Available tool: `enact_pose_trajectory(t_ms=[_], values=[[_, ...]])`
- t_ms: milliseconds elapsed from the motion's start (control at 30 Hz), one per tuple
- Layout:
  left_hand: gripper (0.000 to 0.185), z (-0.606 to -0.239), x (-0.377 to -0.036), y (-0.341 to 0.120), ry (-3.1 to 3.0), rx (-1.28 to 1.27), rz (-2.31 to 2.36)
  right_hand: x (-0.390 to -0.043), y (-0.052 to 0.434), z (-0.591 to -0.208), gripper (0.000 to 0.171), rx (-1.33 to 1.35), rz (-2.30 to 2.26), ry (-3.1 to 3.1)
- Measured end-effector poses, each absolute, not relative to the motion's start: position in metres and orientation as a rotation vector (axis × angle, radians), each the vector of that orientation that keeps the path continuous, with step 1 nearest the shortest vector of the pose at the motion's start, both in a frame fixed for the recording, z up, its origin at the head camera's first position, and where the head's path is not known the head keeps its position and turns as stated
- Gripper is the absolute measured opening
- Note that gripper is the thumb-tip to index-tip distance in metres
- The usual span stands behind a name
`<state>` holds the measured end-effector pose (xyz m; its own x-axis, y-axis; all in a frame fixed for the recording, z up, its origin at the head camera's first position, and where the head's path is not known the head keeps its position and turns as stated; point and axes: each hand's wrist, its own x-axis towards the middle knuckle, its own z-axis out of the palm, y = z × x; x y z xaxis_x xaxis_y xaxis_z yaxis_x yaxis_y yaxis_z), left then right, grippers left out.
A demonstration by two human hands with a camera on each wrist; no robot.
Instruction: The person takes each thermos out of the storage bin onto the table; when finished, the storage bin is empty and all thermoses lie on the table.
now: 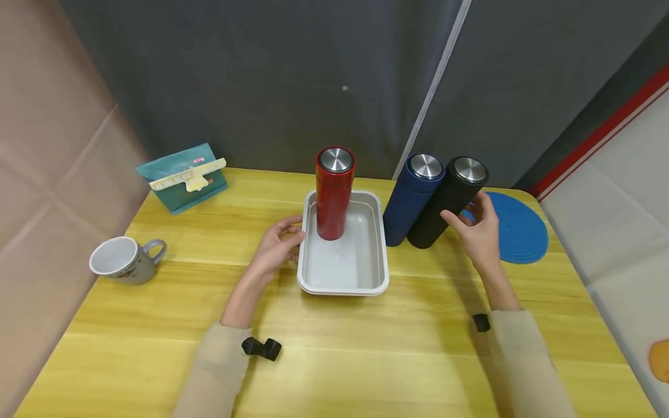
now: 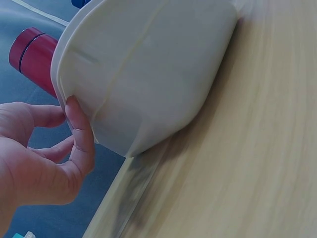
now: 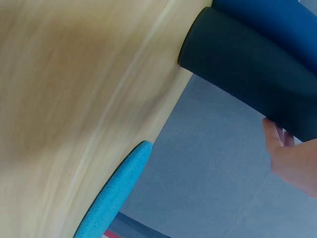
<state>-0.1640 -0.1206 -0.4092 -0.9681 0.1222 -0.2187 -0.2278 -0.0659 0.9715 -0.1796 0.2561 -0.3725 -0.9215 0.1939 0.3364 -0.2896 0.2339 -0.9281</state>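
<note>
My left hand [image 1: 277, 244] pinches the left rim of a deep, light-grey rectangular tray [image 1: 342, 281] on the table. A red thermos bottle [image 1: 331, 206] with a silver-topped lid stands upright inside it, towards the back. In the left wrist view, my thumb and fingers meet at the rim of the tray [image 2: 148, 74]. My right hand [image 1: 481, 229] touches the right side of a black thermos bottle [image 1: 436, 209] with its thumb and fingertips, not wrapped around it. A blue thermos bottle [image 1: 410, 203] stands between the tray and the black bottle, close beside both.
A blue round mat [image 1: 522, 229] lies at the right, behind my right hand. At the left are a grey mug [image 1: 128, 261] and a teal pouch [image 1: 183, 191] with a cream clip [image 1: 193, 177]. A dark curtain [image 1: 261, 87] hangs behind the wooden table [image 1: 355, 360].
</note>
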Motion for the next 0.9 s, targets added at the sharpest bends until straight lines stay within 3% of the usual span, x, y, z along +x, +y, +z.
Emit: enact_pose_trajectory(t_ms=[500,900], values=[[0.044,-0.411,-0.165,-0.118,1.941,-0.138,2.138,-0.152,0.24,-0.357,0.051,0.089,1.661,-1.996],[0.047,-0.411,-0.166,-0.119,1.949,-0.133,2.123,-0.132,0.238,-0.377,0.057,0.178,1.678,-1.991]])
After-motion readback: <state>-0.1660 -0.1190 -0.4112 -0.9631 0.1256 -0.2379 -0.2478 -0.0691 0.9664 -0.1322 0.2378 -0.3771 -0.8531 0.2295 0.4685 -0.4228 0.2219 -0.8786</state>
